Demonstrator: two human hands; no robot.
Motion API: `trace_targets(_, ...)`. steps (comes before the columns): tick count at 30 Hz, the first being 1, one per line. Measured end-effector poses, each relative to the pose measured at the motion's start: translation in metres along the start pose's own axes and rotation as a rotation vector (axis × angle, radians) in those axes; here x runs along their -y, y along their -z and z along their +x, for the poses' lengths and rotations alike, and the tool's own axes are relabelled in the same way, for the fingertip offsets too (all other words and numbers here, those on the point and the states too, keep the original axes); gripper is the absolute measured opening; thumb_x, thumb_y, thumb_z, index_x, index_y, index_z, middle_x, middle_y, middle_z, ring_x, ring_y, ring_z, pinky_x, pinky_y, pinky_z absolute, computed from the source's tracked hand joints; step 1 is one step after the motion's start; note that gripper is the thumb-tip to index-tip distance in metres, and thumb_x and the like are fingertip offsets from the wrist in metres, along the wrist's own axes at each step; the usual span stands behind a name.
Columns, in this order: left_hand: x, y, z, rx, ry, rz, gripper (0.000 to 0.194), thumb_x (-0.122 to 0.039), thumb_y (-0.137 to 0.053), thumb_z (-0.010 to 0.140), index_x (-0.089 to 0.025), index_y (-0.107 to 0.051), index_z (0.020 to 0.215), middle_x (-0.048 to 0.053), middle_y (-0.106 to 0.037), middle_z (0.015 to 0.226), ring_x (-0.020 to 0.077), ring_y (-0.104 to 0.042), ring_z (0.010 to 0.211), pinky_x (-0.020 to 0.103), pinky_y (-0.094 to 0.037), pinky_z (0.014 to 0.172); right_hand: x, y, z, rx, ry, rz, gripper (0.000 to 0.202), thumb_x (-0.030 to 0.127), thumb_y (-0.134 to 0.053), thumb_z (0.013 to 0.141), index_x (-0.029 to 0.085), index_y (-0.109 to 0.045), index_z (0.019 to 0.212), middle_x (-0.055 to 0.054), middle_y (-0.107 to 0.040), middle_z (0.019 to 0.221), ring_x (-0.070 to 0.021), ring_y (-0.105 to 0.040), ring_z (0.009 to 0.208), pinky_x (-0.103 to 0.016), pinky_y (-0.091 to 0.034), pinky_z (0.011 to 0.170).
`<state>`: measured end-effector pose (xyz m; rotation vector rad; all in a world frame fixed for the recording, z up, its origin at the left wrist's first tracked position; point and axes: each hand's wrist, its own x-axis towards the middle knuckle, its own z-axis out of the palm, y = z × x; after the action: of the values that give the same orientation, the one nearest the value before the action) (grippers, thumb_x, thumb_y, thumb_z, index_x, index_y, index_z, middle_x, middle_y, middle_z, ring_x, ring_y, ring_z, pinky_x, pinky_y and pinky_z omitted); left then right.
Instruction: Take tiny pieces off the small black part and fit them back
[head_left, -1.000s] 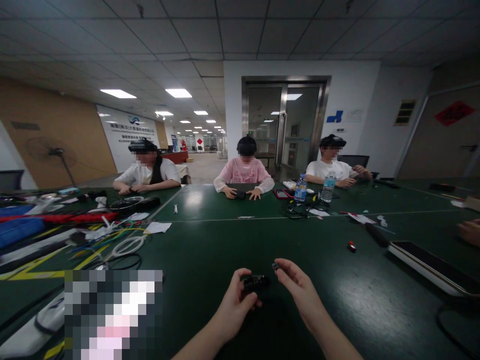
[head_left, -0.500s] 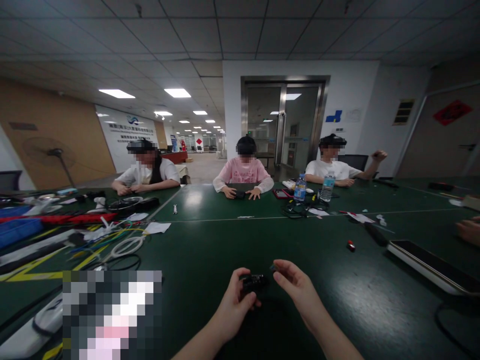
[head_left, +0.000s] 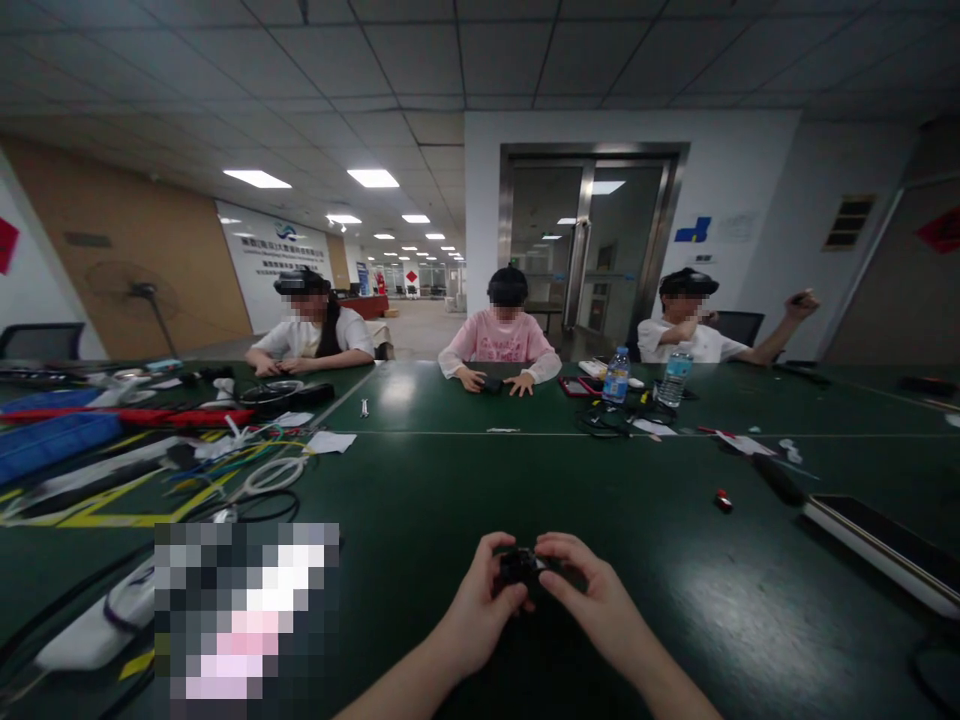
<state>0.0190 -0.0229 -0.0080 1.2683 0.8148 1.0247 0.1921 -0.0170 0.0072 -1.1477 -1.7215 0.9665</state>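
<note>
A small black object (head_left: 517, 565) is held over the near middle of the green table (head_left: 420, 490). My left hand (head_left: 484, 600) grips its left side, with fingers behind and thumb in front. My right hand (head_left: 581, 580) is closed at its right end, thumb and fingertips pinched against something small that is mostly hidden. The fingertips of both hands are close together around the black object.
Cables (head_left: 277, 478), a blue tray (head_left: 60, 445) and a white power strip (head_left: 97, 630) lie at left. A small red item (head_left: 723, 500) and a large flat device (head_left: 885, 545) are at right. Bottles (head_left: 616, 376) stand farther back. Three people sit across the table.
My right hand has moved left and meets the black object in my left hand. The view has turned slightly left. The person at the right has raised a hand toward the face.
</note>
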Motion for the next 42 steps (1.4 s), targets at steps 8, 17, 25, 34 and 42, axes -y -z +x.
trace_targets(8,0.001,0.002,0.000,0.021,0.003,-0.034,0.040,-0.016,-0.057,0.075,-0.022,-0.036,0.109,0.003,-0.059,0.094,0.0151,-0.058,0.079,0.030,-0.043,0.071,0.002,-0.004,-0.002,0.059,0.003,-0.183,0.022,0.017,-0.057,0.074,0.029,-0.065,0.092,-0.001,-0.056,0.116,-0.0225,-0.050,0.112,-0.039,-0.036,0.099)
trace_targets(17,0.013,0.010,0.006,0.027,-0.010,-0.072,0.047,-0.032,-0.070,0.067,-0.020,-0.041,0.103,0.006,-0.059,0.095,0.0195,-0.057,0.089,0.033,-0.042,0.077,0.011,-0.006,-0.005,0.075,0.017,-0.167,0.020,0.015,-0.060,0.071,0.027,-0.065,0.087,-0.002,-0.059,0.108,-0.0210,-0.055,0.104,-0.034,-0.041,0.092)
trace_targets(25,0.009,0.008,0.012,-0.042,0.029,-0.059,0.047,-0.023,-0.075,0.058,-0.019,-0.045,0.094,0.004,-0.058,0.089,0.0191,-0.057,0.084,0.031,-0.041,0.074,0.013,-0.008,-0.007,0.094,0.063,-0.147,0.030,0.008,-0.060,0.066,0.027,-0.065,0.089,-0.001,-0.060,0.106,-0.0204,-0.056,0.102,-0.033,-0.041,0.092)
trace_targets(34,0.011,0.007,0.013,-0.078,0.086,-0.084,0.043,-0.015,-0.067,0.061,-0.020,-0.044,0.096,0.000,-0.057,0.083,0.0152,-0.057,0.073,0.028,-0.041,0.066,0.013,-0.008,-0.007,0.089,0.058,-0.152,0.028,0.009,-0.058,0.069,0.028,-0.064,0.089,-0.001,-0.061,0.107,-0.0205,-0.056,0.103,-0.033,-0.041,0.093)
trace_targets(42,0.021,0.012,0.016,-0.080,0.082,-0.055,0.052,-0.019,-0.071,0.060,-0.021,-0.041,0.103,0.002,-0.053,0.091,0.0171,-0.056,0.079,0.029,-0.042,0.068,0.013,-0.013,-0.008,0.072,0.092,-0.125,0.031,0.007,-0.059,0.067,0.027,-0.063,0.090,0.000,-0.062,0.103,-0.0190,-0.058,0.099,-0.030,-0.044,0.088)
